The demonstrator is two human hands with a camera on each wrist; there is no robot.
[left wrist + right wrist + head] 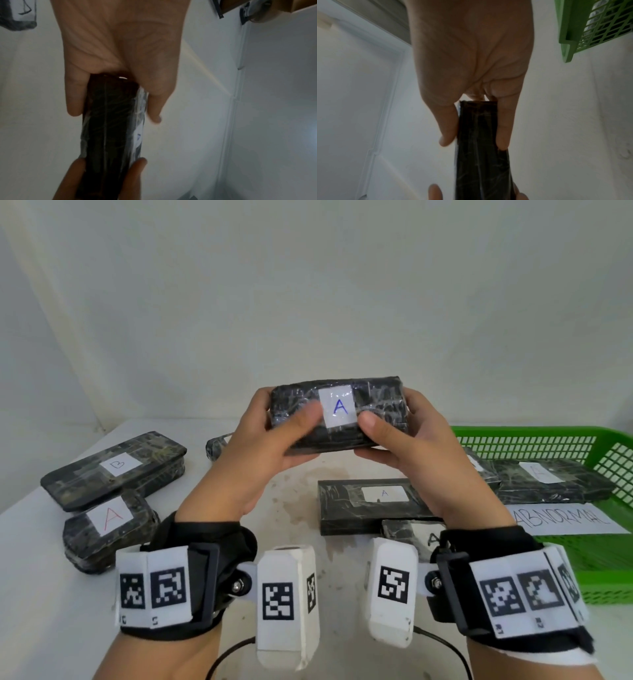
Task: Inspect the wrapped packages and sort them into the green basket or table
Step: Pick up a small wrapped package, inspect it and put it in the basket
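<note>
Both hands hold up a black wrapped package (380, 402) with a white label marked with a blue A, above the middle of the table. My left hand (274, 433) grips its left end, thumb on the front. My right hand (394, 436) grips its right end the same way. The wrist views show the package (109, 128) (481, 148) edge-on between thumb and fingers. The green basket (582, 440) stands at the right and holds a wrapped package (548, 481) and a paper reading ABNORMAL (565, 520).
On the white table (34, 577) lie a package labelled B (116, 467) and one with a red A (109, 522) at the left. Another A package (373, 505) lies at centre right, a smaller one (407, 534) in front of it. A wall stands behind.
</note>
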